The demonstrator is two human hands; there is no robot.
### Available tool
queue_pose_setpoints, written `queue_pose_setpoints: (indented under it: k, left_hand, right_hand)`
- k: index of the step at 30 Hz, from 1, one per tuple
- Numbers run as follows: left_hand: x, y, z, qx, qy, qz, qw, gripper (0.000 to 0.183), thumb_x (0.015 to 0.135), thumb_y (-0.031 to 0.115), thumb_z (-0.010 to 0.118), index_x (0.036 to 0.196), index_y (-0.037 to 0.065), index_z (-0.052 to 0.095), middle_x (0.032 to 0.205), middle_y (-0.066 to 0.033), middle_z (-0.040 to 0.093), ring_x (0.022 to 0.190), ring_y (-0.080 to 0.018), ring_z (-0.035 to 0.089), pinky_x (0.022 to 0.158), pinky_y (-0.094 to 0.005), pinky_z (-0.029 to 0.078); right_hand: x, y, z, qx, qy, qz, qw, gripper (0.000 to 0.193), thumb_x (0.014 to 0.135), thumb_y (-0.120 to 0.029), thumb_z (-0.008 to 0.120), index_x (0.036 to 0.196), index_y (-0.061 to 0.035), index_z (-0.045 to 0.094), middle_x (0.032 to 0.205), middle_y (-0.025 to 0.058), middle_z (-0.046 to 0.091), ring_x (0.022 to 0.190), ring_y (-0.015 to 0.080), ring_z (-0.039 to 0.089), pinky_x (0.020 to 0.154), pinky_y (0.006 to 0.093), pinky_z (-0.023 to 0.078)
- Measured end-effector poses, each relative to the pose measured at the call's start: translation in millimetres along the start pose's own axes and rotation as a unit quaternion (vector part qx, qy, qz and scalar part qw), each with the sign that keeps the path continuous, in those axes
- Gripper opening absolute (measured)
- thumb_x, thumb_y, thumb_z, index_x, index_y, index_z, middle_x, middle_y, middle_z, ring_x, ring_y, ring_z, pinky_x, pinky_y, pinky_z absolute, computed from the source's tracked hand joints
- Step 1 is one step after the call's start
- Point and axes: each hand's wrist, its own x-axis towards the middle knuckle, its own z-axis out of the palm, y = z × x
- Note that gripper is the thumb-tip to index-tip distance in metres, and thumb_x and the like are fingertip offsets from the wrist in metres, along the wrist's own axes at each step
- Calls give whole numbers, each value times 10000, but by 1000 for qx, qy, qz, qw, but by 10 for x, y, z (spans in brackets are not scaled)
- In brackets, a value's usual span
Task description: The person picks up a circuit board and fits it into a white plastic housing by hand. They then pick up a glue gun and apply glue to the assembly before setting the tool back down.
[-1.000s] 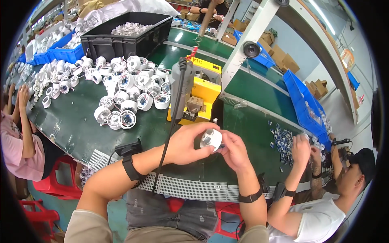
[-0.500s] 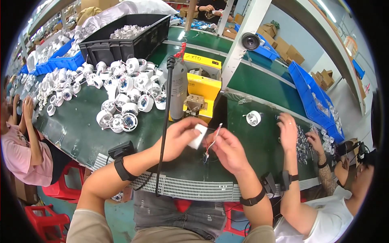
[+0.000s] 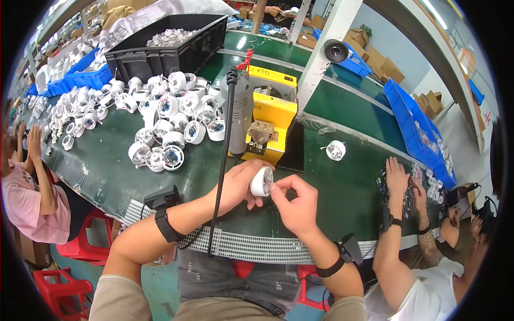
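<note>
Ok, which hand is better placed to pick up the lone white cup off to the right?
Probably the right hand: it is nearer the lone white cup, while the left hand, farther off, grips another cup.

Bright, fairly even indoor light, glowing tube lamp [image 3: 435,15] at upper right, pale glare on the far green strip [image 3: 289,52], white part [image 3: 259,183] legible near centre, beam [image 3: 443,59] bowed by fisheye distortion, black vignette all round, rim detail softened.

Red stools [image 3: 61,290] on teal floor [image 3: 159,290]
</note>
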Motion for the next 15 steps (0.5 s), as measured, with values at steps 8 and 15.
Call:
queue_pose_setpoints:
  k: [8,15]
  left_hand:
    - [19,-70,40,-52,-57,37,996,402,1035,285,344,1333,41,458,1048,-88,591,901,-174,626,731,-305,563]
    - [24,-84,-8,37,-56,117,991,389,1029,227,394,1374,54,441,1213,-71,559,1127,-171,556,971,-326,465]
  right_hand:
    - [35,32,-29,225,-15,181,957,127,937,-134,600,894,-14,609,713,-16,576,624,41,510,571,192,410]
    - [66,13,-124,-14,51,-38,998,169,862,-45,660,1024,-5,632,709,17,571,676,87,569,611,227,463]
